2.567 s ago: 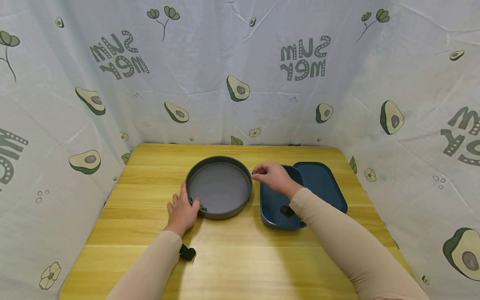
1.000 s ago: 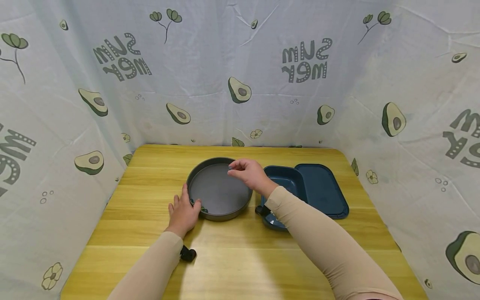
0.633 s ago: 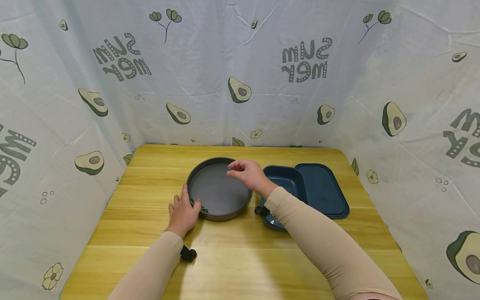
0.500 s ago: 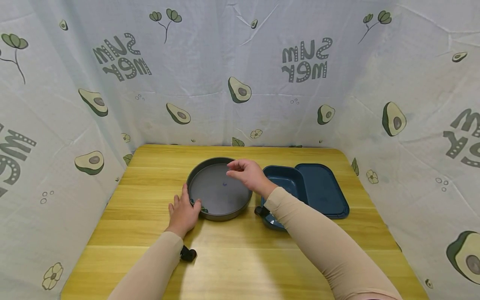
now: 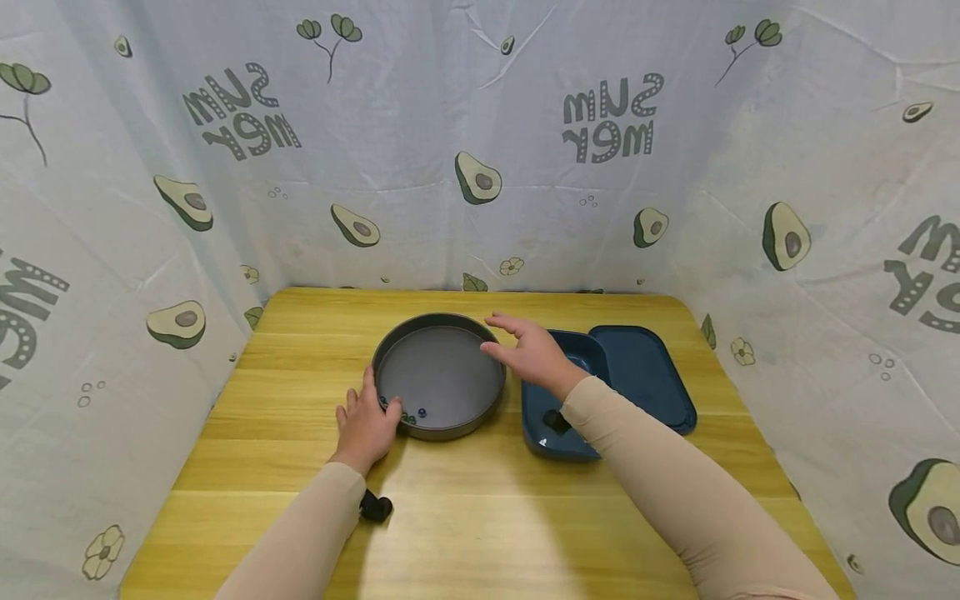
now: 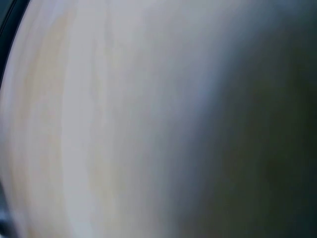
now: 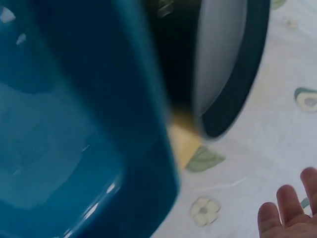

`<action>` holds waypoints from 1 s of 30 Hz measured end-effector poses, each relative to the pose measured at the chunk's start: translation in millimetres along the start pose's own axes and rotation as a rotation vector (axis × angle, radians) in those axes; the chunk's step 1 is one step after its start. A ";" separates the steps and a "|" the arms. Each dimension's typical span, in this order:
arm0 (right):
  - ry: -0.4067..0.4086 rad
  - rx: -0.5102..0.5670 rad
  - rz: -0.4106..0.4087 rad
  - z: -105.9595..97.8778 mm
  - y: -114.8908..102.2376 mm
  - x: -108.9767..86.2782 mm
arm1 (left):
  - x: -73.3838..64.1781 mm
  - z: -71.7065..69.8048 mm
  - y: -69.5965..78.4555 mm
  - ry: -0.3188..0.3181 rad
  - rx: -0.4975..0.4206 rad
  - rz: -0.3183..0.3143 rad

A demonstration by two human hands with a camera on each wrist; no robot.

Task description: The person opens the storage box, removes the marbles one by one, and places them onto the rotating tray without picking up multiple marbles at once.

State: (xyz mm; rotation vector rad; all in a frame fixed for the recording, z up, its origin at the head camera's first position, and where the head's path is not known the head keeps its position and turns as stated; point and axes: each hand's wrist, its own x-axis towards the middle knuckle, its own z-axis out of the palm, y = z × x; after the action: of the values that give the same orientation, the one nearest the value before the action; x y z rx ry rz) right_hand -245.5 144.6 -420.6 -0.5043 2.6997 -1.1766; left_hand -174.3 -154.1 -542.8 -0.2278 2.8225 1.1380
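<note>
A round dark grey pan [image 5: 442,375] stands on the wooden table. My left hand [image 5: 366,427] rests against its near-left rim, fingers spread outside and thumb over the edge. Several small dark marbles [image 5: 411,419] lie inside by that thumb. A purple-blue marble [image 5: 422,412] sits just to their right. My right hand [image 5: 531,354] is over the gap between the pan's right rim and the blue container [image 5: 531,417], thumb and fingers apart, holding nothing. Its fingertips [image 7: 269,212] also show in the right wrist view. The left wrist view is mostly blurred tabletop.
A flat dark blue lid [image 5: 645,375] lies to the right of the container, partly behind it. Black wrist cameras show at the left wrist and over the container. A printed curtain [image 5: 480,242] surrounds the table's back and sides.
My right hand pinched a small marble, carried it left over the pan and let it go. The marble rolled toward the near-left rim. My right hand opened and moved back right; the left stayed.
</note>
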 end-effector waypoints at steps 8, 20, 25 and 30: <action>-0.072 -0.244 0.022 -24.3 26.9 -20.5 | -2.3 -2.9 3.7 -0.005 -0.017 0.000; -0.211 -0.436 0.091 -40.6 54.7 -42.3 | -2.8 -2.7 3.0 0.001 -0.015 -0.006; -0.239 -0.487 0.101 -42.3 63.8 -50.6 | -1.4 -2.5 1.8 -0.016 -0.004 -0.007; -0.247 -0.507 0.109 -43.7 69.9 -59.4 | -0.9 -3.8 2.1 -0.026 -0.008 -0.004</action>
State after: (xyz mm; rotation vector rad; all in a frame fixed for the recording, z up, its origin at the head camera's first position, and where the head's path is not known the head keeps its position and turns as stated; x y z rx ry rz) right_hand -218.9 240.4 -441.8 -0.5137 2.7445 -0.3614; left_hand -173.9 -155.2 -538.5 -0.2180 2.7943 1.1425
